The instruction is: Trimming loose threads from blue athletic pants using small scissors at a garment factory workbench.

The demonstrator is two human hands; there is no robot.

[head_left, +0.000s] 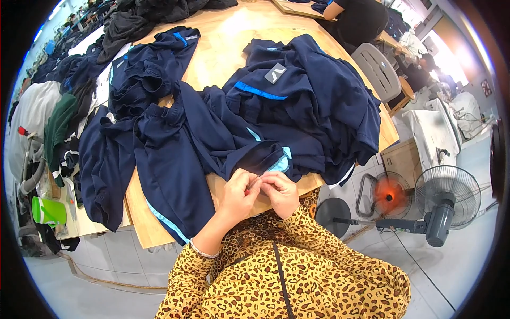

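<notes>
My left hand [239, 195] and my right hand [281, 193] meet at the table's near edge, fingertips pinched together. What they pinch is too small to make out. Just beyond my fingers lies the hem of a navy garment [252, 158] with a light blue patch [281, 161] at its edge. A heap of navy garments [340, 106] spreads to the right, with a grey tag [275, 73] and a bright blue stripe on top. More navy garments [170, 165] with gathered waistbands lie on the left, one hanging over the near edge with a light blue side stripe.
The wooden table [220, 53] carries the clothes. A standing fan [446, 196] and a grey chair [377, 72] are at the right. Another person [361, 21] works at the far right. Dark, white and green cloth piles [61, 122] and a green bucket [49, 211] stand left.
</notes>
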